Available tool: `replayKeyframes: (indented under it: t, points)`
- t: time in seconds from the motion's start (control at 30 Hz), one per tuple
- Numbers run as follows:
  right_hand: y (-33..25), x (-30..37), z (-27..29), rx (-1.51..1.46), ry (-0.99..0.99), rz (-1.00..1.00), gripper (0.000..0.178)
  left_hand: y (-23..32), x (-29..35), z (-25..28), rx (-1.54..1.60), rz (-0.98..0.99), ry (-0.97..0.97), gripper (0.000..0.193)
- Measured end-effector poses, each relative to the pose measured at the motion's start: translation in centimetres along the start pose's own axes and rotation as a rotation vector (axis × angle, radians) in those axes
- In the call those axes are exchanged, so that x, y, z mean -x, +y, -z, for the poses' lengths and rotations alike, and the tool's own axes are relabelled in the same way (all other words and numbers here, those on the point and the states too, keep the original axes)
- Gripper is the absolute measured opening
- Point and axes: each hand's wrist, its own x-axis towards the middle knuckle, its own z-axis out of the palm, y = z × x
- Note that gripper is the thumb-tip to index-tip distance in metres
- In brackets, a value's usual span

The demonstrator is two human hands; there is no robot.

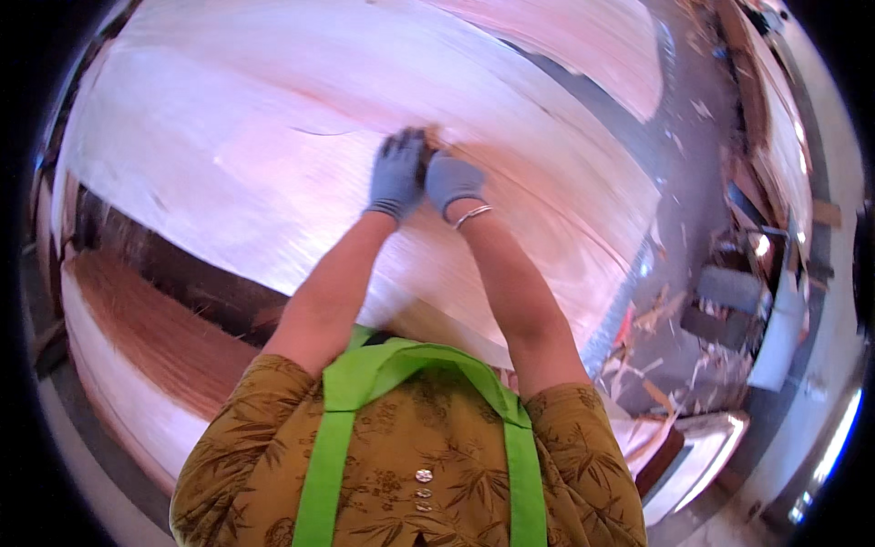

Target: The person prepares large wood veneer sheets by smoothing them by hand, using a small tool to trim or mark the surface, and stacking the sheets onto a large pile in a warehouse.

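Observation:
A broad, pale wood veneer sheet (264, 182) lies in front of me, with a thin dark crack left of my hands. My left hand (398, 175), in a grey-blue glove with dark fingers, rests on the sheet with its fingers stretched forward. Right beside it, my right hand (453, 180) wears the same kind of glove and is closed, its fingers turned toward the left hand. A small blurred brownish patch shows just beyond the right hand. Whatever the right fingers hold, if anything, is hidden.
Another veneer sheet (583, 41) lies at the far right. A thick stack of sheets with brown edges (164, 333) stands at near left. Wood scraps (656, 314) litter the floor on the right, near a dark grey stool-like object (729, 290).

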Motion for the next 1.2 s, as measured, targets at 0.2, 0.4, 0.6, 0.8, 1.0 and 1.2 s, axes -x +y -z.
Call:
replayKeyframes:
  t: [0.2,0.4,0.6,0.8,1.0,1.2]
  points:
    - [4.9,7.6,-0.6,-0.048,-0.003,0.018,0.028,0.8,0.1,1.5,-0.148,-0.124,-0.025,0.052]
    - [7.1,8.3,-1.4,-0.069,0.064,0.028,0.022,4.9,2.2,1.4,0.085,-0.226,-0.062,0.049]
    - [14.2,12.3,-0.2,-0.027,-0.031,0.031,0.021,6.7,2.1,2.5,-0.053,-0.283,-0.065,0.045]
    - [26.1,19.6,0.4,0.088,-0.13,0.018,0.019,7.1,2.3,2.3,-0.064,-0.279,-0.086,0.044]
    - [39.7,25.8,-1.1,-0.045,-0.153,-0.117,0.022,7.0,2.3,1.8,-0.104,-0.269,-0.1,0.048]
    - [52.8,32.1,-2.3,0.249,-0.143,-0.249,0.027,7.6,1.9,1.7,-0.099,-0.283,-0.083,0.044]
